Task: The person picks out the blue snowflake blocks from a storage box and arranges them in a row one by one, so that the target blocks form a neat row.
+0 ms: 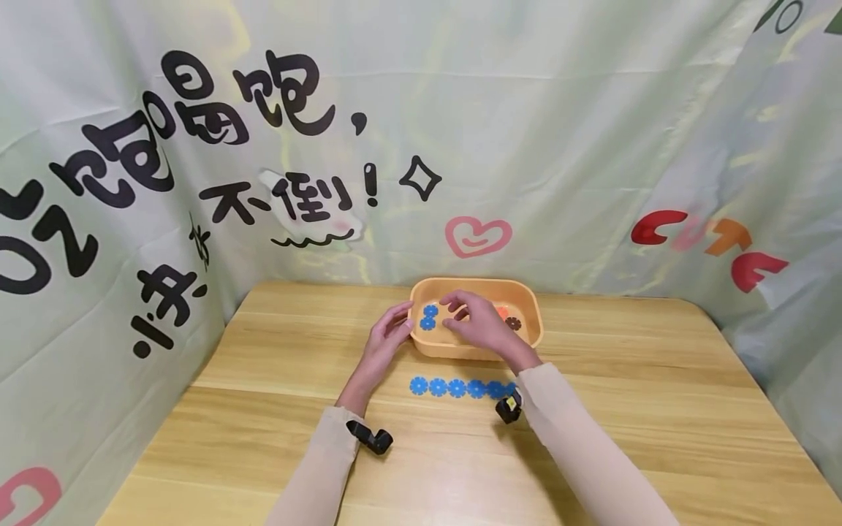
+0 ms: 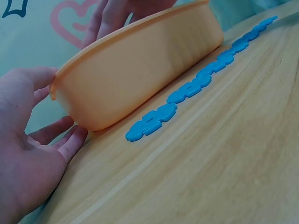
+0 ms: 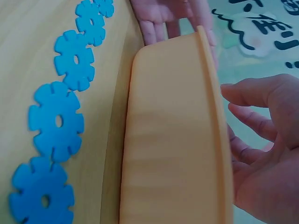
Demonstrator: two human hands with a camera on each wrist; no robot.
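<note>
A peach-coloured plastic basin stands on the table. My left hand rests against its left end, fingertips at the rim and low on the wall in the left wrist view. Over the basin's inside is my right hand, fingers loosely bent and apart, with nothing seen between them. Two blue snowflake-shaped plastic discs lie in the basin's left part. To the right, partly behind the right hand, are a brown disc and an orange piece.
In front of the basin, a row of several blue notched discs lies on the wooden table, joined edge to edge in the right wrist view. The right sleeve and its wrist camera overlap the row's right end. A printed curtain hangs behind the table.
</note>
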